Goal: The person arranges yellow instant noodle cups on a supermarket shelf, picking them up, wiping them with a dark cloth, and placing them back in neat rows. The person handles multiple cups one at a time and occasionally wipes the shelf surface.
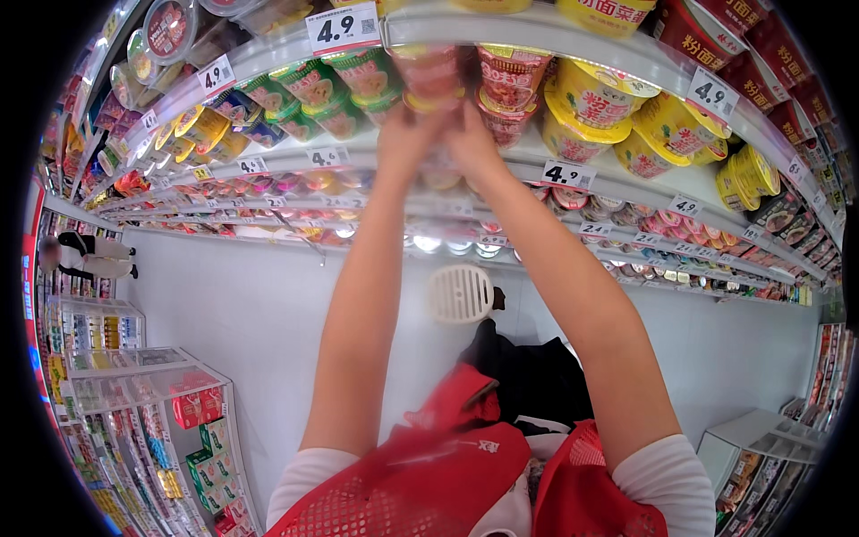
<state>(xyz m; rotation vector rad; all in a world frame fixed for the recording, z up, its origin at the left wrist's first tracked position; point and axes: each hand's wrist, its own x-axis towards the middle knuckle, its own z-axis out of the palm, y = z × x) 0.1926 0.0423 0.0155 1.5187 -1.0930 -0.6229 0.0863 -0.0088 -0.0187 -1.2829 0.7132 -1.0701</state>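
Both arms reach forward to a shelf of instant noodle cups. My left hand [405, 142] and my right hand [475, 139] close in from either side on the base of a pink-red noodle cup [425, 75]. The cup and fingertips are blurred, so the exact finger contact is hard to see. Left of my hands stand stacked green noodle cups [362, 72]. Close on the right are stacked red noodle cups [513, 77], and beyond them large yellow noodle tubs [597, 94].
A shelf edge with price tags [569, 174] runs below my hands, and an upper shelf lip [470, 30] curves overhead. Lower shelves hold more packaged cups. A white slatted stool [462, 294] stands on the floor. Display racks [154, 382] stand behind, and another person [90, 255] is far left.
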